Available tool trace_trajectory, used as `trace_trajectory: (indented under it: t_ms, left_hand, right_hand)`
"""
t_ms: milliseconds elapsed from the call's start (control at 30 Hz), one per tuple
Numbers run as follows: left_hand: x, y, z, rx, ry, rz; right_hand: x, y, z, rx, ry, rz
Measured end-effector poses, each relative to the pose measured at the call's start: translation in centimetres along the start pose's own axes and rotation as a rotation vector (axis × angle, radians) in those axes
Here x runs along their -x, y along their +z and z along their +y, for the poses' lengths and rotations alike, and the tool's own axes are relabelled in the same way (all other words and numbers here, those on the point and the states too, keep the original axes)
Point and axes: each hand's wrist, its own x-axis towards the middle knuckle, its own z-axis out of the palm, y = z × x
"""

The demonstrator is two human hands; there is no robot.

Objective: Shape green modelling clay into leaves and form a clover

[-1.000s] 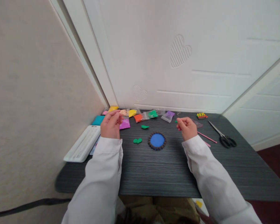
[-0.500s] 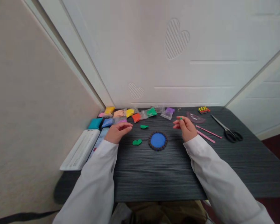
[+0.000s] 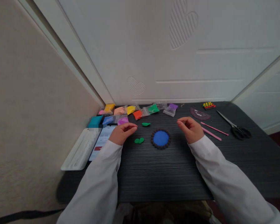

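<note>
A blue disc [image 3: 161, 138] ringed with dark beads lies flat on a dark table [image 3: 163, 177]. Left of it are a green leaf shape [image 3: 146, 124] and a joined green piece [image 3: 139, 141]. The left hand [image 3: 121, 133] and right hand [image 3: 193, 130] flank the disc, fingers curled; whether either grips anything cannot be told. The disc looks light, soft and easily dented, best supported from beneath.

Blue disc [image 3: 161, 138], ringed with dark beads [image 3: 152, 140], lies flat. Two-lobed green piece [image 3: 139, 141] lies left of it; pointed green piece [image 3: 146, 124] sits beyond.
</note>
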Motion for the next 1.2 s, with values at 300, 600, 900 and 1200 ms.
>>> trace_trajectory:
  t_ms: [300, 600, 900, 1200]
  left_hand:
    - [-0.2, 0.5, -0.8, -0.051, 0.019, -0.006]
    - [-0.3, 0.5, -0.7, -0.107, 0.031, 0.050]
    - [0.9, 2.7, 0.3, -0.292, 0.183, 0.145]
    - [3.7, 5.1, 2.0, -0.444, 0.494, 0.041]
  right_hand:
    - [0.2, 0.5, 0.2, -0.055, -0.004, -0.053]
    - [0.1, 0.0, 0.0, 0.155, -0.109, -0.035]
    - [0.2, 0.3, 1.1, 0.294, -0.090, -0.075]
    - [0.5, 1.0, 1.4, 0.470, 0.066, -0.066]
